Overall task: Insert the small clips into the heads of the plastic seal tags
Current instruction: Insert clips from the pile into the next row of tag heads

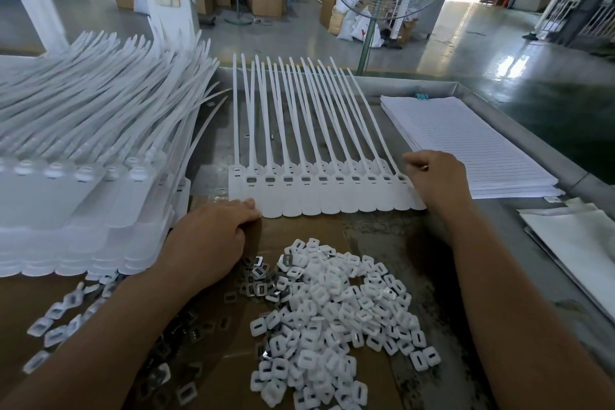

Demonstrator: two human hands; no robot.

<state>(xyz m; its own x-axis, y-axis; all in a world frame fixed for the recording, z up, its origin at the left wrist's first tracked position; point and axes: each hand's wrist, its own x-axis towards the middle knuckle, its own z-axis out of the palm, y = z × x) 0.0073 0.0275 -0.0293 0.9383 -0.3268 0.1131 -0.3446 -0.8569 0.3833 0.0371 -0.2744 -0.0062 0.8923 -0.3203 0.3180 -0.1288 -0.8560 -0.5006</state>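
Observation:
A row of several white plastic seal tags [319,190] lies flat on the bench, tails fanned away from me, heads side by side with small dark slots showing. My left hand [213,240] rests palm down at the row's left end, fingertips touching the lower corner of the first tag. My right hand [432,176] sits at the right end, fingers curled and pinched at the last tag's head; whether a clip is in them is hidden. A heap of small white clips [332,309] with metal inserts lies near me on brown cardboard [299,230].
A tall stack of seal tags [83,176] fills the left side. A pad of lined paper [466,143] lies to the right, with white sheets [579,243] beyond it. Loose clips [56,326] scatter at lower left. The metal bench rim [499,110] runs along the right.

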